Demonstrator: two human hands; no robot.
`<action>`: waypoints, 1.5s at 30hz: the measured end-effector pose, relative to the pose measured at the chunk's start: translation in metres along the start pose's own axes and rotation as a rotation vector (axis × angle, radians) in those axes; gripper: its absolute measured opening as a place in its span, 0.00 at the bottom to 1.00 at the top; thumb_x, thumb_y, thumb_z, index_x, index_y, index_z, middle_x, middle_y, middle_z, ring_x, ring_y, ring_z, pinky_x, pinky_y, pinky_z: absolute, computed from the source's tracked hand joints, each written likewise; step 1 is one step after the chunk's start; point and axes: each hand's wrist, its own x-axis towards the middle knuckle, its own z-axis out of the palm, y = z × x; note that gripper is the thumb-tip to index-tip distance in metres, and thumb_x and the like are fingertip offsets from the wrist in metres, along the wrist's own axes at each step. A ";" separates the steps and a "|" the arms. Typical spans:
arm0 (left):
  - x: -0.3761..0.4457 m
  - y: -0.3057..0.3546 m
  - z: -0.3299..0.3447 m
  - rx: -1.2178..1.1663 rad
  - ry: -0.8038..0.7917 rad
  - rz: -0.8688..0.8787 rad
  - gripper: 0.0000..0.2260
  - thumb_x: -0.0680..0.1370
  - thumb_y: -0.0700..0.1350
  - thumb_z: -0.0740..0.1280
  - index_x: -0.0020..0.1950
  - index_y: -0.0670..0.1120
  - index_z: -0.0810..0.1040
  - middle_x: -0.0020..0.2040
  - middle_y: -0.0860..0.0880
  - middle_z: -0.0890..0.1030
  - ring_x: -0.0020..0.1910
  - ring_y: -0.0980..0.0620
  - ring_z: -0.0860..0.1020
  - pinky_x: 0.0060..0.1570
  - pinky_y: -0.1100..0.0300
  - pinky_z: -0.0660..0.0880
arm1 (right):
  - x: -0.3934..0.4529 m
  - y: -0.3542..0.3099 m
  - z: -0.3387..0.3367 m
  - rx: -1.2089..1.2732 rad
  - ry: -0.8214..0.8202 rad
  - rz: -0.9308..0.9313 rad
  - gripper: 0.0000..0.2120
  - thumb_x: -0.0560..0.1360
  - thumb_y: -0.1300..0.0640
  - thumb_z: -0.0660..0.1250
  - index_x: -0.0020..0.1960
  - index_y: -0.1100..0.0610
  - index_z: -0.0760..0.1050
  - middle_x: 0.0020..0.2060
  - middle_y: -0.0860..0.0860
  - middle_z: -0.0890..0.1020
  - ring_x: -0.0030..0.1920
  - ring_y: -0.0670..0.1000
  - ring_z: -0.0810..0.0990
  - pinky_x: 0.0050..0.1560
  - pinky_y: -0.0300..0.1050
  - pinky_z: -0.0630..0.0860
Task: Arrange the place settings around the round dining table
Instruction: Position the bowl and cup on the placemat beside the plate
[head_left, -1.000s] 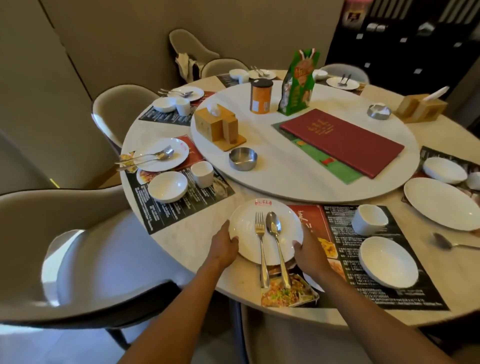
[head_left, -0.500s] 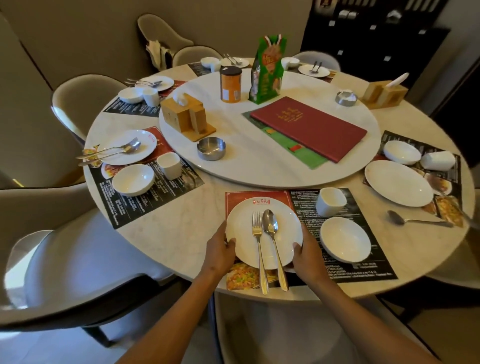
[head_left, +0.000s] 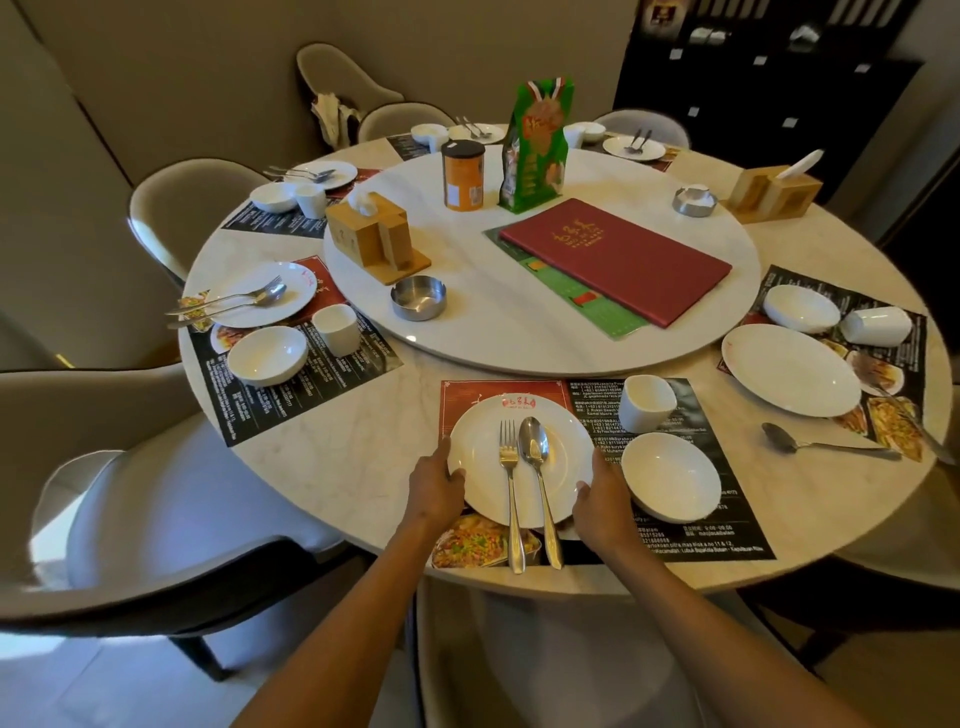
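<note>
A white dinner plate lies on a printed placemat at the near edge of the round table. A fork and a spoon lie side by side across the plate, handles toward me. My left hand grips the plate's left rim and my right hand grips its right rim. To the right on the same mat stand a white cup and a white bowl.
The setting at right has a bare plate, a bowl, a cup on its side and a loose spoon. The central turntable carries a red menu, ashtrays and tissue boxes. Padded chairs ring the table.
Both hands have stayed on the plate's rims. The placemat now lies squarely under the plate and the view has pulled back and shifted right, showing more of the right setting.
</note>
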 end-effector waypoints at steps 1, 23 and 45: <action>0.001 0.001 0.000 -0.015 -0.001 -0.013 0.23 0.81 0.40 0.61 0.75 0.48 0.63 0.61 0.44 0.77 0.60 0.46 0.76 0.60 0.49 0.75 | 0.002 -0.001 -0.001 -0.009 -0.005 0.010 0.26 0.77 0.66 0.61 0.73 0.59 0.60 0.66 0.57 0.69 0.69 0.55 0.67 0.68 0.48 0.66; -0.016 -0.009 0.015 0.328 0.146 0.090 0.27 0.80 0.53 0.61 0.76 0.48 0.57 0.71 0.45 0.68 0.69 0.46 0.68 0.68 0.48 0.69 | 0.005 -0.012 -0.013 -0.373 -0.056 -0.169 0.31 0.77 0.59 0.64 0.76 0.56 0.55 0.72 0.56 0.62 0.71 0.58 0.63 0.68 0.51 0.66; -0.025 0.004 0.047 0.721 -0.243 0.314 0.26 0.83 0.58 0.46 0.79 0.49 0.49 0.79 0.50 0.50 0.78 0.49 0.49 0.75 0.47 0.44 | -0.018 -0.014 0.010 -0.132 -0.199 -0.214 0.23 0.78 0.58 0.64 0.71 0.50 0.66 0.56 0.54 0.77 0.55 0.53 0.78 0.55 0.46 0.77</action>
